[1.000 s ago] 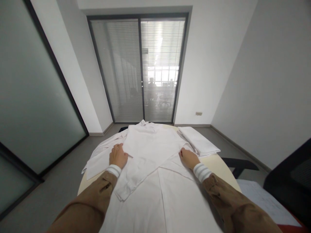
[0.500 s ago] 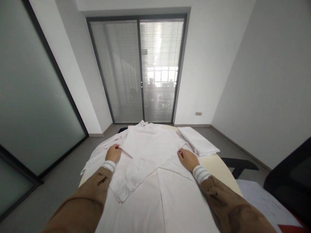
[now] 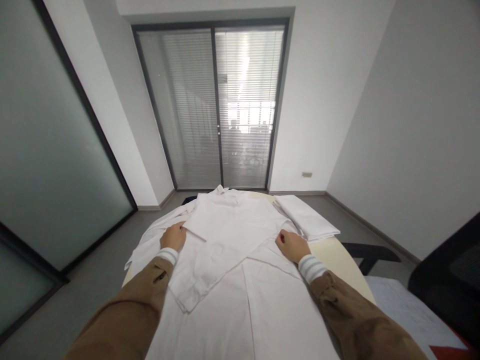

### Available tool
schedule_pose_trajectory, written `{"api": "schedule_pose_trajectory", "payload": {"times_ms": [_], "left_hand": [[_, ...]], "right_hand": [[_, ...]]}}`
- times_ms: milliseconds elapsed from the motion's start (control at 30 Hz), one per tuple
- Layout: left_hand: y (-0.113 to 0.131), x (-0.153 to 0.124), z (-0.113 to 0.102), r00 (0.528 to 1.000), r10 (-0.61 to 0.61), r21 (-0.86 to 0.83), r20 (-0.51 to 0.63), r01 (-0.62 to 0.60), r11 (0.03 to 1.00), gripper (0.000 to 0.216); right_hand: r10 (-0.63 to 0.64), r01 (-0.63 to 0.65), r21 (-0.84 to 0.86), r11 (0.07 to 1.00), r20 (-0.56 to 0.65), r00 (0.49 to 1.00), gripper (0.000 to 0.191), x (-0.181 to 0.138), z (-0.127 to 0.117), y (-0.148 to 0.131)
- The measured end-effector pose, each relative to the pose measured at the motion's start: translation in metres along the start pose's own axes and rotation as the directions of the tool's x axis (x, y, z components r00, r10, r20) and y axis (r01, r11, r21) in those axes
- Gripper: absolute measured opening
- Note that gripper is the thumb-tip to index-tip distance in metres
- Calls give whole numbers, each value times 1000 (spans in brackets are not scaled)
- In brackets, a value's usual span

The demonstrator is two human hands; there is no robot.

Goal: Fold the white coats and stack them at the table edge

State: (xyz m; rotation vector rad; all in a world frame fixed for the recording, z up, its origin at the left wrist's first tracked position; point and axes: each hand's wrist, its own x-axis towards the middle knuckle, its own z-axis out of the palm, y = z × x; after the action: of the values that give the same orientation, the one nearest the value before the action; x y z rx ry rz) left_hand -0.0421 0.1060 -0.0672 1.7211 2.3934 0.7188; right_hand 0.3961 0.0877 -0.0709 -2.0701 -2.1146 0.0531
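Observation:
A white garment lies spread over a round pale table, collar at the far end and one sleeve folded across its front. My left hand rests on the garment's left side, with its fingers curled onto the edge of a fold. My right hand sits at the garment's right side, fingers closed on the cloth edge there. Both arms wear brown sleeves with striped white cuffs.
A folded white cloth lies at the table's far right. A black chair stands to the right, with a white sheet below it. Sliding glass doors with blinds face me. A frosted glass partition runs along the left.
My left hand slid left and farther away, from lying flat on the front to the fold's edge. My right hand stayed at the right side and shifted only slightly.

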Motion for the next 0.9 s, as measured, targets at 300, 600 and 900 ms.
{"api": "schedule_pose_trajectory", "payload": {"times_ms": [300,600,900], "left_hand": [[-5,16,7,999,31,-96,35,-27,995,48],[12,61,11,997,61,-76,47,-58,995,42],[8,59,18,999,52,75,12,-53,996,27]], "right_hand": [[1,-1,-14,1000,-15,1000,27,-1,-2,-2],[12,-12,19,1000,-25,1000,31,3,5,1],[-89,82,43,996,204,975,20,13,-6,12]]}}
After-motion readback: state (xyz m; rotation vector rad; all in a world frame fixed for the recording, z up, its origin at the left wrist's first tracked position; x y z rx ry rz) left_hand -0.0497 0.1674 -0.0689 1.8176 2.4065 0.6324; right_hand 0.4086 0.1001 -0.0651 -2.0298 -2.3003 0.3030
